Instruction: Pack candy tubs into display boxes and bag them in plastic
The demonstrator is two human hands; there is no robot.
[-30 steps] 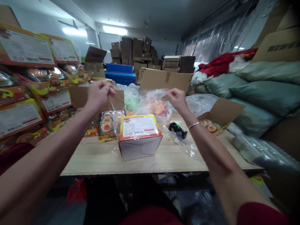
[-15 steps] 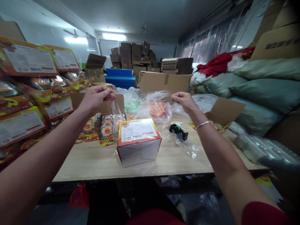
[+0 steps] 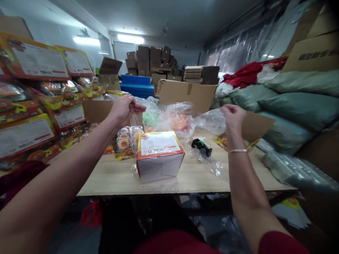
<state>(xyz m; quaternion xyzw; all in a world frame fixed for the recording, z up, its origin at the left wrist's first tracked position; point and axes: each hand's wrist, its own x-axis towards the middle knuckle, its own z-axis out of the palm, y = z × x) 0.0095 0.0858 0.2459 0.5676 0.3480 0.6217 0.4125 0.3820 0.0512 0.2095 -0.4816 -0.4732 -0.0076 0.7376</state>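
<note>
A box (image 3: 160, 158) with an orange and yellow printed edge and a white label stands on the table in front of me, clear plastic film (image 3: 134, 171) loose at its lower left corner. Behind and left of it, my left hand (image 3: 129, 108) is raised, its fingers closed on clear film that hangs below them. My right hand (image 3: 234, 114) is up on the other side with fingertips pinched together. What it holds, if anything, I cannot make out. A black tape dispenser (image 3: 201, 147) with a green core sits right of the box.
Burger-print packs (image 3: 123, 143) stand behind the left hand, and similar boxes (image 3: 39, 61) are stacked at left. Clear bags of orange (image 3: 178, 122) and green pieces (image 3: 150, 120) lie at the back. An open carton (image 3: 255, 128) and stacked clear trays (image 3: 296, 171) are at right.
My right hand has moved right and its wrist has turned more upright. The left hand has shifted right, nearer the box, its fingers stretched further forward. The view has shifted slightly.
</note>
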